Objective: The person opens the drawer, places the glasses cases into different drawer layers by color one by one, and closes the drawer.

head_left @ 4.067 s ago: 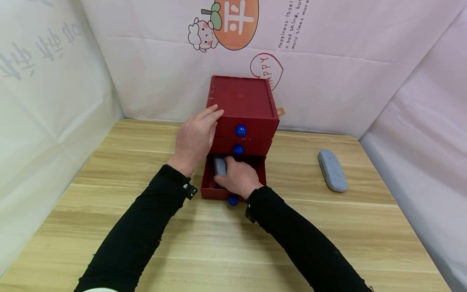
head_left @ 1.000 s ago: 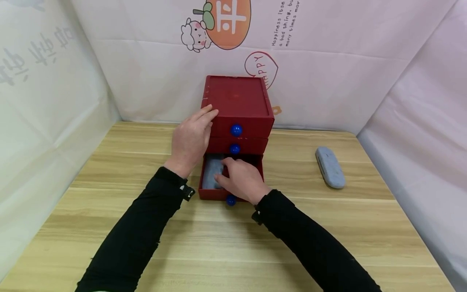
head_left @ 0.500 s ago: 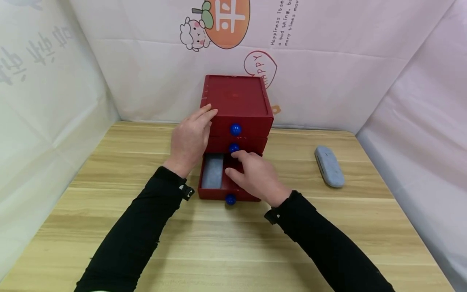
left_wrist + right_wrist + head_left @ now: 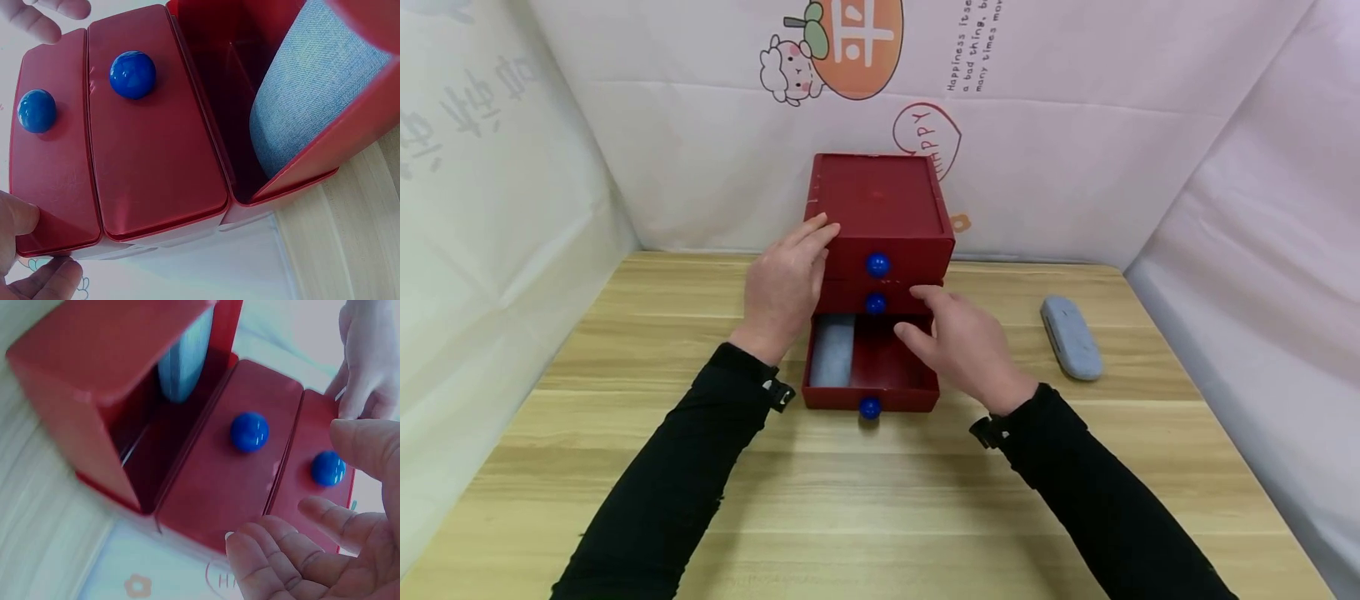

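A red drawer cabinet [image 4: 880, 193] with blue ball knobs stands before the back cloth. Its bottom drawer [image 4: 835, 400] is pulled out; the two above are closed. Along the left side of that drawer lies a grey-blue, fabric-covered glasses case [image 4: 832, 352], its weave plain in the left wrist view. My left hand [image 4: 782, 287] grips the cabinet's upper left front corner, thumb on the front face and fingers on the side. My right hand [image 4: 972, 346] hovers at the cabinet's right front, thumb and fingers spread apart, holding nothing.
A second grey-blue glasses case [image 4: 1072, 337] lies on the wooden table [image 4: 865, 517], to the right of the cabinet. White printed cloth [image 4: 700, 167] hangs behind and on both sides.
My right hand, earlier on the glasses case inside the drawer, has let go and moved up and right, out of the drawer. The left hand keeps its grip on the cabinet.
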Tool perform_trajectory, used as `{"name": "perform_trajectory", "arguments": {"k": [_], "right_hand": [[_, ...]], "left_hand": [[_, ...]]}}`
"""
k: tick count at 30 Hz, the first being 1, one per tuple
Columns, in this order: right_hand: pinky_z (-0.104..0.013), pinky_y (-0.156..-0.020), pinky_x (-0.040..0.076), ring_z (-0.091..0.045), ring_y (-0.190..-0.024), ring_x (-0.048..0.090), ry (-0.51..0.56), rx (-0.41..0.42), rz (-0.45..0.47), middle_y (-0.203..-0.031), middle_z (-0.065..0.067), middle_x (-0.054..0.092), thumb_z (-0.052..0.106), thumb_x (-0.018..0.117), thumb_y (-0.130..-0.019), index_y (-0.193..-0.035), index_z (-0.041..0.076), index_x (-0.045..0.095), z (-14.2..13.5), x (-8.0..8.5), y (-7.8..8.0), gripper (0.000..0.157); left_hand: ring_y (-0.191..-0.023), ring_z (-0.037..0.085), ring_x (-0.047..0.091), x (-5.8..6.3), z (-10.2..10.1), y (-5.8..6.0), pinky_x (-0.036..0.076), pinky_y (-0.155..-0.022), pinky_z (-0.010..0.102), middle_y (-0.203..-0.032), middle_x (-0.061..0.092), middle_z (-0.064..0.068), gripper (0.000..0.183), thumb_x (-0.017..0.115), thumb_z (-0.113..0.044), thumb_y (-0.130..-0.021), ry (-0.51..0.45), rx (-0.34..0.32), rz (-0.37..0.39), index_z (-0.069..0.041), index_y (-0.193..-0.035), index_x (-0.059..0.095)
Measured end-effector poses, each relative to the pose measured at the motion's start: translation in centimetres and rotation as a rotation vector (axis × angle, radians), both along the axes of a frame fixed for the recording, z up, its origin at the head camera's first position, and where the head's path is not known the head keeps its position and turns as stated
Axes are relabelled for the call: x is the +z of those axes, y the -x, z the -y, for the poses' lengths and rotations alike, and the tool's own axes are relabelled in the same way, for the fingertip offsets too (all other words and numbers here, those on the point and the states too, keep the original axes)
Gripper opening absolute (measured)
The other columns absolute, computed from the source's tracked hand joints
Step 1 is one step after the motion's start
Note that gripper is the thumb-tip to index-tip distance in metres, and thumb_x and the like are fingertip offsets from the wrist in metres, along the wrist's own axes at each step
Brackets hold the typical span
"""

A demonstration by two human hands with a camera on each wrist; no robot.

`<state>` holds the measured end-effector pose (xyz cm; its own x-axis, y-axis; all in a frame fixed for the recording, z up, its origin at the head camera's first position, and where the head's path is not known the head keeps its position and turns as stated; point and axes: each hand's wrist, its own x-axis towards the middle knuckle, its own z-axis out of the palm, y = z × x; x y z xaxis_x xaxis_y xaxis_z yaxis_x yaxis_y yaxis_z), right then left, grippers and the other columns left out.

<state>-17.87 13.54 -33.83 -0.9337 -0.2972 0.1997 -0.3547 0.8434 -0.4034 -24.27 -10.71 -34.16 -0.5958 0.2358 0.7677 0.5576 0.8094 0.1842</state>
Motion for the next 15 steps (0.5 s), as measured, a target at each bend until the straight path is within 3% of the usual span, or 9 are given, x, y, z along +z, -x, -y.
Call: {"name": "perform_trajectory", "arguments": {"k": [7, 15], "right_hand": [[-0.049, -0.088, 0.053, -0.031, -0.120, 0.054, -0.028, -0.058, -0.022, -0.139, -0.013, 0.055, 0.051, 0.058, -0.091, -0.147, 0.010, 0.044, -1.9, 0.1, 0.7, 0.071], [-0.054, -0.099, 0.045, -0.035, -0.124, 0.049, -0.039, -0.128, 0.036, -0.142, -0.017, 0.051, 0.053, 0.057, -0.091, -0.150, 0.008, 0.038, -5.1, -0.4, 1.1, 0.077]], "left_hand": [[-0.118, 0.020, 0.059, 0.0, 0.3, -0.1, 0.052, -0.092, 0.036, -0.136, 0.060, 0.006, 0.037, 0.058, -0.017, -0.096, -0.003, 0.015, 0.009, -0.012, -0.132, 0.063], [-0.118, 0.021, 0.059, 0.0, -0.1, -0.1, 0.052, -0.092, 0.036, -0.137, 0.060, 0.006, 0.037, 0.057, -0.018, -0.097, -0.005, 0.005, 0.014, -0.013, -0.133, 0.063]]}}
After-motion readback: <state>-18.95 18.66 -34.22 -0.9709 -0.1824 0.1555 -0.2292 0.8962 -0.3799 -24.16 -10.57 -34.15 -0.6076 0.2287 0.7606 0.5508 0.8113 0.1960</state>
